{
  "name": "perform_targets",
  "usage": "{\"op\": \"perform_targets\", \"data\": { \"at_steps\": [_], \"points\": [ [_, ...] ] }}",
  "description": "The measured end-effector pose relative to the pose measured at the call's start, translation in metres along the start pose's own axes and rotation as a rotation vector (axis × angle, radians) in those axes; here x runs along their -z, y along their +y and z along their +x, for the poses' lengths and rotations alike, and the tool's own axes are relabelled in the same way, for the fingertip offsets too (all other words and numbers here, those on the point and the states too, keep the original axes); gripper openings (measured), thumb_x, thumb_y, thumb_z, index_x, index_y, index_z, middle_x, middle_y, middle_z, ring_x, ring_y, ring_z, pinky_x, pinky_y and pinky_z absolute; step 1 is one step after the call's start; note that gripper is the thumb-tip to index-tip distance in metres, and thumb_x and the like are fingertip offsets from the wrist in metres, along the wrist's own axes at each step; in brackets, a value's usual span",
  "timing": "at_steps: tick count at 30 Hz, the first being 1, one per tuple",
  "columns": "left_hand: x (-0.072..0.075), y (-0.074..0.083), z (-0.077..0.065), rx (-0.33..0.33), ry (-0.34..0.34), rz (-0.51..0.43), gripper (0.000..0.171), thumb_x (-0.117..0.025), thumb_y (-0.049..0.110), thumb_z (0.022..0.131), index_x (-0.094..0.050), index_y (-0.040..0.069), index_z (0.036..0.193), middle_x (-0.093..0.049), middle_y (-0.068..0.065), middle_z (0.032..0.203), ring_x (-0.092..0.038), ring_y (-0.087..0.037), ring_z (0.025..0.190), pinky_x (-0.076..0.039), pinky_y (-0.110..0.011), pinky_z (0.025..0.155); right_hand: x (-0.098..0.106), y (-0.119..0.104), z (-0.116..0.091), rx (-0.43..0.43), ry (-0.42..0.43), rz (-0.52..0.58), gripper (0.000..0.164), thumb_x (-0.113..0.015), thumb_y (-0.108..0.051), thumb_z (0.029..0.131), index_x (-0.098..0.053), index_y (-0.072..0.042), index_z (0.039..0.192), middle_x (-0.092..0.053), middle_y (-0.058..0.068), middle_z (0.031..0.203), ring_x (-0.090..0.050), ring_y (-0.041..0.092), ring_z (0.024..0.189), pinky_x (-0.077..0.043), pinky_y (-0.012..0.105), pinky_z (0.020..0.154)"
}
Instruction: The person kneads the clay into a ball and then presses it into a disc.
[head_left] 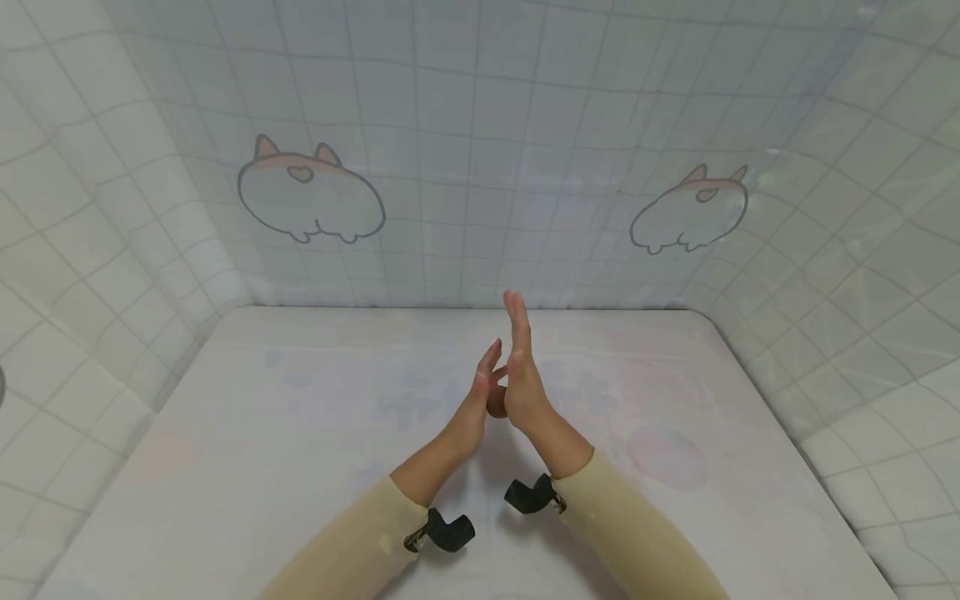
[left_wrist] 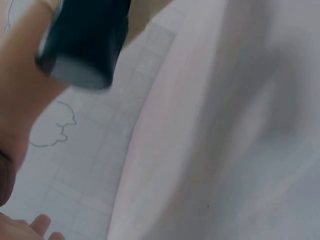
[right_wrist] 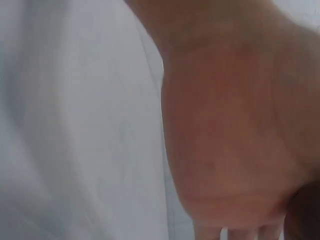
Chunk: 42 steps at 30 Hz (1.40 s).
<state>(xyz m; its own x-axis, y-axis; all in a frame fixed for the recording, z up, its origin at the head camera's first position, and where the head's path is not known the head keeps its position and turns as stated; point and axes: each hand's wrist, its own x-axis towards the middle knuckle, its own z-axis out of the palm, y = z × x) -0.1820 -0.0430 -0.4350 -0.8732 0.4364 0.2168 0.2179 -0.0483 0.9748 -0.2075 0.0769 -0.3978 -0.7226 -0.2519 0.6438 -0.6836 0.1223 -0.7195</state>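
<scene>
A small brown ball is caught between the two palms, near their heels, above the white tabletop. My left hand presses on it from the left with fingers straight and a little spread. From the right, my right hand lies against it, fingers extended upward and reaching higher than the left ones. A large palm fills much of the right wrist view, with the dark ball at its lower right corner. In the left wrist view the ball shows only partly at the left edge, with blurred fingertips below.
The white table has faint pastel prints. Grid-patterned sheets with cartoon animal drawings rise behind it and at both sides. A black wrist camera sits on the left sleeve, and another black camera on the right.
</scene>
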Motion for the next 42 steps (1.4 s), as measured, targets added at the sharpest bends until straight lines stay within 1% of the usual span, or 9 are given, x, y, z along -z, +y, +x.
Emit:
{"op": "perform_targets", "data": {
  "at_steps": [14, 18, 21, 23, 27, 30, 32, 37, 42],
  "points": [
    [0.004, 0.010, 0.000, -0.295, -0.012, -0.178, 0.092, -0.009, 0.075, 0.097, 0.006, 0.009, 0.160, 0.008, -0.008, 0.167, -0.003, -0.036, 0.152, 0.001, -0.059, 0.118, 0.000, 0.024, -0.008, -0.191, -0.142, 0.030, 0.103, -0.010, -0.088, 0.086, 0.007, -0.020, 0.162, 0.007, 0.004, 0.167, 0.001, 0.025, 0.152, -0.010, 0.070, 0.112],
    [0.006, 0.014, 0.001, -0.349, 0.059, -0.157, 0.092, -0.011, 0.074, 0.098, 0.004, 0.008, 0.160, 0.005, -0.009, 0.167, -0.004, -0.035, 0.152, 0.001, -0.060, 0.117, -0.005, 0.026, -0.015, -0.235, -0.192, 0.039, 0.096, -0.010, -0.085, 0.088, 0.009, -0.025, 0.161, 0.005, 0.007, 0.166, -0.043, 0.024, 0.128, -0.027, 0.064, 0.107],
    [0.008, 0.017, 0.004, -0.371, 0.118, -0.141, 0.093, -0.013, 0.075, 0.097, 0.002, 0.009, 0.161, 0.002, -0.008, 0.167, -0.004, -0.033, 0.152, 0.000, -0.058, 0.118, -0.007, 0.028, -0.020, -0.248, -0.212, 0.023, 0.095, -0.009, -0.085, 0.088, 0.009, -0.028, 0.161, 0.002, 0.008, 0.166, -0.048, 0.023, 0.113, -0.030, 0.060, 0.106],
    [0.009, 0.019, 0.007, -0.370, 0.143, -0.125, 0.093, -0.014, 0.076, 0.096, 0.002, 0.011, 0.161, 0.002, -0.007, 0.167, -0.003, -0.033, 0.152, 0.000, -0.058, 0.117, -0.009, 0.027, -0.023, -0.237, -0.209, 0.026, 0.095, -0.010, -0.086, 0.087, 0.008, -0.029, 0.161, -0.008, 0.010, 0.163, -0.050, 0.022, 0.098, -0.028, 0.063, 0.105],
    [0.008, 0.023, 0.010, -0.318, 0.198, -0.075, 0.098, -0.016, 0.083, 0.091, 0.001, 0.016, 0.162, -0.001, -0.006, 0.166, -0.003, -0.030, 0.152, 0.000, -0.065, 0.115, -0.012, 0.028, -0.027, -0.155, -0.202, 0.057, 0.095, -0.010, -0.083, 0.091, 0.008, -0.022, 0.161, -0.009, 0.013, 0.163, -0.044, 0.022, 0.123, -0.022, 0.062, 0.111],
    [0.008, 0.023, 0.012, -0.270, 0.238, -0.048, 0.101, -0.017, 0.087, 0.088, 0.000, 0.022, 0.162, -0.005, -0.005, 0.166, -0.003, -0.028, 0.152, 0.000, -0.069, 0.112, -0.014, 0.028, -0.028, -0.063, -0.204, 0.083, 0.095, -0.009, -0.079, 0.094, 0.009, -0.014, 0.161, 0.004, 0.011, 0.167, -0.005, 0.024, 0.152, -0.008, 0.062, 0.117],
    [0.009, 0.021, 0.014, -0.243, 0.252, -0.042, 0.101, -0.018, 0.088, 0.086, 0.001, 0.025, 0.162, -0.006, -0.005, 0.166, -0.004, -0.028, 0.152, -0.003, -0.071, 0.111, -0.015, 0.027, -0.029, -0.013, -0.212, 0.095, 0.094, -0.007, -0.076, 0.095, 0.010, -0.011, 0.160, 0.005, 0.012, 0.167, 0.001, 0.027, 0.153, -0.006, 0.059, 0.118],
    [0.013, 0.013, 0.018, -0.181, 0.255, -0.033, 0.099, -0.017, 0.089, 0.086, 0.001, 0.029, 0.162, -0.005, -0.005, 0.166, -0.007, -0.026, 0.152, -0.009, -0.070, 0.112, -0.016, 0.021, -0.034, 0.032, -0.236, 0.138, 0.093, -0.008, -0.075, 0.096, 0.013, -0.010, 0.159, 0.006, 0.010, 0.167, 0.002, 0.029, 0.153, -0.005, 0.049, 0.121],
    [0.015, 0.007, 0.021, -0.164, 0.247, -0.031, 0.101, -0.018, 0.089, 0.086, 0.000, 0.026, 0.162, -0.004, -0.007, 0.167, -0.007, -0.026, 0.152, -0.007, -0.072, 0.111, -0.018, 0.013, -0.035, 0.052, -0.241, 0.165, 0.094, -0.010, -0.075, 0.097, 0.013, -0.010, 0.159, 0.004, 0.017, 0.166, 0.004, 0.030, 0.153, 0.000, 0.057, 0.119]
  ]
}}
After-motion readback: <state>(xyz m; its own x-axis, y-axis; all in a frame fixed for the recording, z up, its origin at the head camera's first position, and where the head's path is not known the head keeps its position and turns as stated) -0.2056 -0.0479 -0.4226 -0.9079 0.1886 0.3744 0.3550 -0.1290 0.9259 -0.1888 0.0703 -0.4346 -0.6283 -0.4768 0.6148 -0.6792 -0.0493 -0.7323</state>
